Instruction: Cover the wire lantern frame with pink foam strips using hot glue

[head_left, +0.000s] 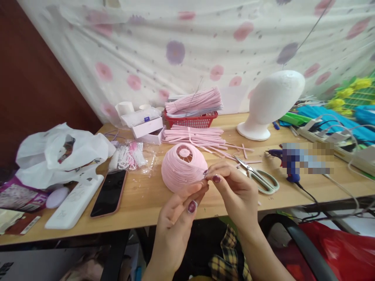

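Note:
A cone-like spool of pale pink cord (184, 171) stands on the table, with a brown-red core showing through its top. From it a thin pink strand leads to the fingertips of my right hand (236, 191), pinched between thumb and index finger. Just below, my left hand (177, 218) has its fingers curled together, their tips meeting those of the right hand. What the left fingers hold, if anything, is hidden. Scissors with pale green handles (259, 175) lie behind and right of my right hand, blades partly apart.
Behind the spool lie a bundle of pink stems (193, 136) and a red basket (193, 121). A white foam head (272, 103), a blue glue gun (290, 164) and a power strip (325, 136) are on the right. Leftward are a phone (109, 193), beads (129, 156) and a white bag (58, 156).

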`<state>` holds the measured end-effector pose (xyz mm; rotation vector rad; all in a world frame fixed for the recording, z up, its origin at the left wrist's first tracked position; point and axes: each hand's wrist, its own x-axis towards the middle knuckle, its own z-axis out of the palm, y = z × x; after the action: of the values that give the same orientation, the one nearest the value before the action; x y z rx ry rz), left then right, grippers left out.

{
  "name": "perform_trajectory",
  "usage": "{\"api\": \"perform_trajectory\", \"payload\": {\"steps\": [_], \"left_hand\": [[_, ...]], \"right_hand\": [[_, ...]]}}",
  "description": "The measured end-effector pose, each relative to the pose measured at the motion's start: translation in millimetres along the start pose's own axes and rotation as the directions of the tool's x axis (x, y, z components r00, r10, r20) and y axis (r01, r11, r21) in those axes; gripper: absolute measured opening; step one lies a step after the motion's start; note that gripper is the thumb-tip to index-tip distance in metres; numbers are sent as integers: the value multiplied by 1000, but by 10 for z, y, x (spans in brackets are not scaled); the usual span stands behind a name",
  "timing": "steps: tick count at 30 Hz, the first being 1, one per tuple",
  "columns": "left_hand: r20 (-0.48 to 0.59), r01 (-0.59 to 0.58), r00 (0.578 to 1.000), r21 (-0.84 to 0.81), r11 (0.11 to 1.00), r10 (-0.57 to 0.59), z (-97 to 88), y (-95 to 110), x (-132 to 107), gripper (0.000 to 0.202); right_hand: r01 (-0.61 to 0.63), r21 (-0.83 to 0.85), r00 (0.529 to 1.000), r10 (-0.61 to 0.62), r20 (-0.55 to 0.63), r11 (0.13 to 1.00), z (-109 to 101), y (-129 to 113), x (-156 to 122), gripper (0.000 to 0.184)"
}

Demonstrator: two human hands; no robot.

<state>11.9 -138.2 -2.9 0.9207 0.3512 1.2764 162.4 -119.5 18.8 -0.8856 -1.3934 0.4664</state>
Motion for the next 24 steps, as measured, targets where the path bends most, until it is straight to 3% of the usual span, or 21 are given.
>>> {"api": "perform_trajectory", "payload": {"steps": [7,16,21,24], "left_hand": [[-57,15,998,156,988,-6,-113,33,-41,28],[-44,-41,998,210,977,51,-48,29,-33,32],[-53,-17,998,186,982,28,-90,26,-48,34],[-164,6,986,220,976,31,-125,49,-44,31]], "right_hand": [[99,-64,981,-86,173,993,-59,-45,24,24],[218,-172,966,-187,178,961,-12,-22,41,24],[36,13,993,-37,109,999,31,-1,37,24],[-88,94,992,78,99,992,41,24,31,18]]}}
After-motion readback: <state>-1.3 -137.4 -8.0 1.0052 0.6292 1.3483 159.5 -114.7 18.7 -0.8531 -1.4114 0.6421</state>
